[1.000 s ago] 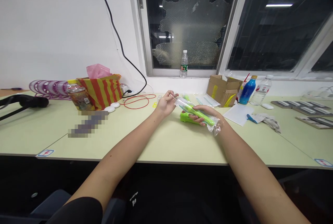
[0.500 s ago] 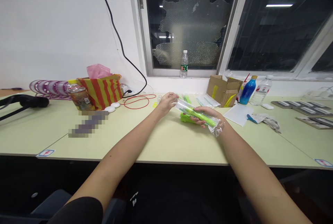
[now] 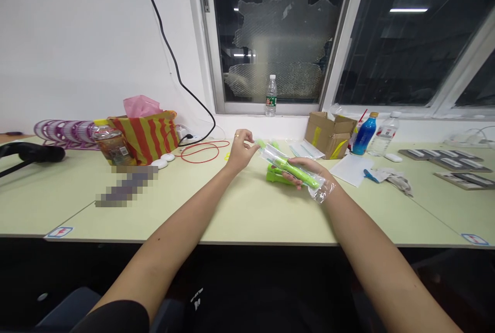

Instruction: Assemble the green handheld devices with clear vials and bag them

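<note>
A bright green stick-shaped item lies inside a clear plastic bag, tilted down toward the right. My right hand is wrapped round it from below and behind. At the bag's upper left end, the thumb and fingertips of my left hand are pinched at its edge, by a pale green tip; the exact contact is small. Below the bag, partly hidden by it and my right hand, a green plastic piece rests on the table.
Behind are a cardboard box, flat clear packets and a white sheet. To the right stand a blue bottle and a glove. Leftward are a red cord, a striped bag and a drink bottle.
My left hand has shifted slightly left and turned, with its fingers more raised. A pale green tip now shows at the bag's upper end. My right hand keeps its hold.
</note>
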`<state>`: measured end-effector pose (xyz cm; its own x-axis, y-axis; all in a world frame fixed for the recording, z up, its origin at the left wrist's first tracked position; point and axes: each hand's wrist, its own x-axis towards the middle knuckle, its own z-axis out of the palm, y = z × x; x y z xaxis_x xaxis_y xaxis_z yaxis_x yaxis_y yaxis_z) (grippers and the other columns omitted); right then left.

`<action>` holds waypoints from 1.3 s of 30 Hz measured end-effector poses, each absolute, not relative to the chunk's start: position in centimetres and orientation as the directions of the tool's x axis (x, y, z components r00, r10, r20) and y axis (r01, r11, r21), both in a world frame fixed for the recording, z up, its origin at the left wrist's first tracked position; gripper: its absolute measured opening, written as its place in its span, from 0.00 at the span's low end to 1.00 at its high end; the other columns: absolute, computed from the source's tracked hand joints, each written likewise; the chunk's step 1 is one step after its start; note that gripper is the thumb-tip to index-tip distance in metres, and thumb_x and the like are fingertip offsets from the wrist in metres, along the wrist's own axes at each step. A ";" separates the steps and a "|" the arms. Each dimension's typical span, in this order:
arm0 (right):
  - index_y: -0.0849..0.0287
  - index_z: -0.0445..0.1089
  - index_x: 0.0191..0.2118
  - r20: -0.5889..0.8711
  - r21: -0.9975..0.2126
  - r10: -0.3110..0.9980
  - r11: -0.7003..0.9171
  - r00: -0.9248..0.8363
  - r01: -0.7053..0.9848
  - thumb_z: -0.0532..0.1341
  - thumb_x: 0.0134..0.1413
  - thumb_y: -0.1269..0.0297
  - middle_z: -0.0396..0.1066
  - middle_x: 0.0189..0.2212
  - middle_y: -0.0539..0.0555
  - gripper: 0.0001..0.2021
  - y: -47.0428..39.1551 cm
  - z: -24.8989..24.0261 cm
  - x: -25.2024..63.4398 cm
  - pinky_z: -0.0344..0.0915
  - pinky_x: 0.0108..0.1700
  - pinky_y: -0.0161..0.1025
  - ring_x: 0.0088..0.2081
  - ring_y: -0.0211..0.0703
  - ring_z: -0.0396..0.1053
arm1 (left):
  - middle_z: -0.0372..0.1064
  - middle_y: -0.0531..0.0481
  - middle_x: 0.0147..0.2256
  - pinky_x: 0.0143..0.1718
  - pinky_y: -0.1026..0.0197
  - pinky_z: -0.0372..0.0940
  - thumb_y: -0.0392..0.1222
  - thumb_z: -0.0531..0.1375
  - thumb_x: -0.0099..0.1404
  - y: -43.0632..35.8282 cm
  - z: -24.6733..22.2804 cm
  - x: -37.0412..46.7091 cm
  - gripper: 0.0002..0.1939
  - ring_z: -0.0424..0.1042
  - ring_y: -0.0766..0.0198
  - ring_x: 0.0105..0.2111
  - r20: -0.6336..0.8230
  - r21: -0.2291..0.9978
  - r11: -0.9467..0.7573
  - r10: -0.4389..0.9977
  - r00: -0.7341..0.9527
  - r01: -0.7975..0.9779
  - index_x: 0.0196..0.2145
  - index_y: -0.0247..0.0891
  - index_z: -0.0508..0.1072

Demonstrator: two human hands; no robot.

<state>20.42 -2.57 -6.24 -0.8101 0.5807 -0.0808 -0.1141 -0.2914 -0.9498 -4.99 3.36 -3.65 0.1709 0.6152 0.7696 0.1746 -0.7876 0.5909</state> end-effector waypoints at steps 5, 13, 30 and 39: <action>0.67 0.57 0.55 -0.044 -0.956 0.576 -0.260 -0.816 -0.132 0.44 0.67 0.60 0.68 0.27 0.52 0.19 -2.6 -6.3 20.5 0.73 0.23 0.39 0.19 0.37 0.65 | 0.60 0.41 0.52 0.37 0.62 0.68 0.40 0.64 0.57 3.4 -3.6 -5.2 0.04 0.67 0.56 0.50 0.701 0.597 -0.779 0.623 0.347 0.192 0.30 0.37 0.76; 0.66 0.56 0.54 -0.075 -0.955 0.575 -0.276 -0.815 -0.106 0.43 0.68 0.60 0.69 0.27 0.53 0.18 -2.8 -6.2 20.4 0.73 0.22 0.38 0.20 0.38 0.66 | 0.65 0.37 0.56 0.51 0.52 0.66 0.49 0.66 0.58 4.1 -3.1 -6.4 0.18 0.65 0.49 0.56 0.461 0.741 -0.669 0.559 0.690 0.047 0.45 0.39 0.80; 0.63 0.57 0.54 -0.017 -0.957 0.670 -0.226 -0.742 -0.182 0.53 0.59 0.64 0.74 0.43 0.65 0.18 -2.7 -6.5 21.5 0.76 0.32 0.47 0.37 0.50 0.76 | 0.73 0.45 0.45 0.37 0.63 0.70 0.42 0.69 0.54 5.0 -2.1 -7.6 0.14 0.72 0.63 0.38 0.538 0.843 -0.500 0.796 0.276 -0.200 0.39 0.37 0.78; 0.67 0.61 0.52 -0.128 -0.966 0.675 -0.252 -0.727 -0.063 0.58 0.47 0.76 0.76 0.40 0.64 0.23 -3.2 -6.4 23.8 0.76 0.37 0.52 0.37 0.53 0.77 | 0.75 0.45 0.37 0.46 0.57 0.68 0.36 0.59 0.63 7.3 -1.3 -8.9 0.05 0.76 0.60 0.42 0.480 0.644 -0.448 0.868 -0.128 -0.620 0.38 0.39 0.67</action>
<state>23.83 -3.23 -6.37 -0.7266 0.6750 -0.1284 -0.0632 -0.2517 -0.9657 -8.89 7.32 -1.33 -0.1279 0.8677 0.4804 -0.6196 -0.4481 0.6444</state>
